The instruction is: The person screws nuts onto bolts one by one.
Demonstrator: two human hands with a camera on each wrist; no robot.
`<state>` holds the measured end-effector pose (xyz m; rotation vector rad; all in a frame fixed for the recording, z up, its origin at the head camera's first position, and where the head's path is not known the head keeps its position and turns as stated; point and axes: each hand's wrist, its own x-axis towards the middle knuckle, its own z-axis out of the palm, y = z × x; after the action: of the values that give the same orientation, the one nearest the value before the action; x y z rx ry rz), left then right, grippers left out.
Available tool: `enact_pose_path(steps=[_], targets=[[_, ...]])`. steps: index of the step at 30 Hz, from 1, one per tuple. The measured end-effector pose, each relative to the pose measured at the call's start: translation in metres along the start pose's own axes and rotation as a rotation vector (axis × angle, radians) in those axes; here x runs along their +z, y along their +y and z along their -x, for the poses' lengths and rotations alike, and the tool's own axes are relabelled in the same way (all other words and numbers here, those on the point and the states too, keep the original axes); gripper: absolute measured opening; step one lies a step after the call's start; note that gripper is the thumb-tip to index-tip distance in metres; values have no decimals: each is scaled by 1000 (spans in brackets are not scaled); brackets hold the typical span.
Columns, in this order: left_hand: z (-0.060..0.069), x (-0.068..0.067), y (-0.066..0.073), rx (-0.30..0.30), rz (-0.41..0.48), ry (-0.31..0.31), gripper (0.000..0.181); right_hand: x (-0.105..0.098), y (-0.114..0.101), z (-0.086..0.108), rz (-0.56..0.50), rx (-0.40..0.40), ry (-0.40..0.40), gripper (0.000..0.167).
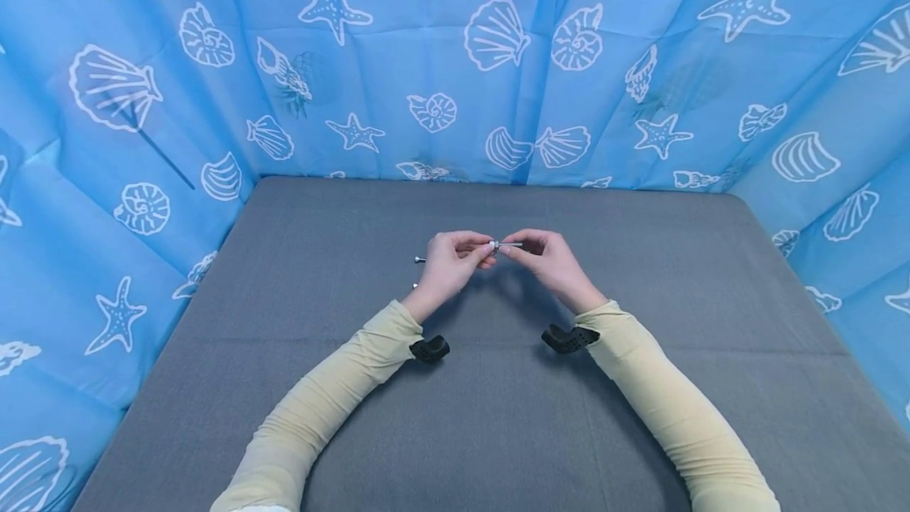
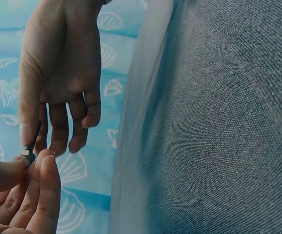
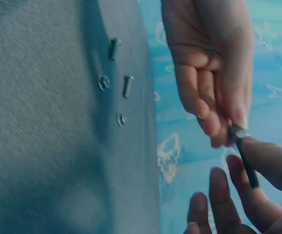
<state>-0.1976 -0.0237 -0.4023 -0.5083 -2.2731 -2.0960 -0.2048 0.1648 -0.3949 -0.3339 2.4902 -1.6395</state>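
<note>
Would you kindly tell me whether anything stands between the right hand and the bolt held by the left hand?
Nothing visible stands between them: the right hand touches the bolt directly, while the left hand pinches it near one end.

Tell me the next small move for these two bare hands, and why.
Probably a slight twist of the slim silver metal bolt by the right hand: its thumb already lies against the shaft, while the left hand pinches the thick end and could hold it steady.
</note>
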Motion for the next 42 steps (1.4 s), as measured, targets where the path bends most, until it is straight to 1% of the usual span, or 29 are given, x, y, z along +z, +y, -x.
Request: enact_pose_path(steps=[2,5,9,13,16,18,21,23,25,30,32,33,35,38,40,42], targets=[[-1,0,1,-9,2,5,17,-4,2,0,0,23,-3,34],[-4,0,-1,-29,7,16,17,-9,4,-1,-26,46,-22,41],[-10,0,-6,-59,2,16,16,-15,6,-3,-108,86,-47,46],[-21,2,-10,-100,2,-4,15,-22,9,-6,-164,147,-69,47],[-31,3,-12,-147,5,-32,15,-28,12,-10,-184,202,-90,49],[-38,4,-15,-185,26,-58,16,-32,14,-13,-202,236,-105,50],[-49,5,-19,-261,89,-90,18,-38,17,-20,-205,282,-123,50],[-56,5,-21,-331,131,-104,20,-41,20,-26,-198,313,-134,49],[-63,6,-23,-418,168,-110,21,-43,23,-31,-183,342,-143,47],[-78,6,-33,-664,249,-110,22,-44,33,-44,-168,405,-174,42],[-84,6,-38,-743,281,-98,22,-45,36,-48,-164,423,-188,40],[-87,6,-40,-772,293,-93,22,-46,37,-50,-163,431,-197,40],[-91,6,-45,-807,312,-82,21,-47,39,-54,-161,448,-217,39],[-96,7,-47,-830,313,-59,19,-50,39,-60,-153,468,-242,37],[-98,8,-47,-838,303,-52,18,-51,39,-63,-146,481,-247,36],[-100,10,-45,-855,295,-41,17,-52,39,-65,-153,489,-235,34]])
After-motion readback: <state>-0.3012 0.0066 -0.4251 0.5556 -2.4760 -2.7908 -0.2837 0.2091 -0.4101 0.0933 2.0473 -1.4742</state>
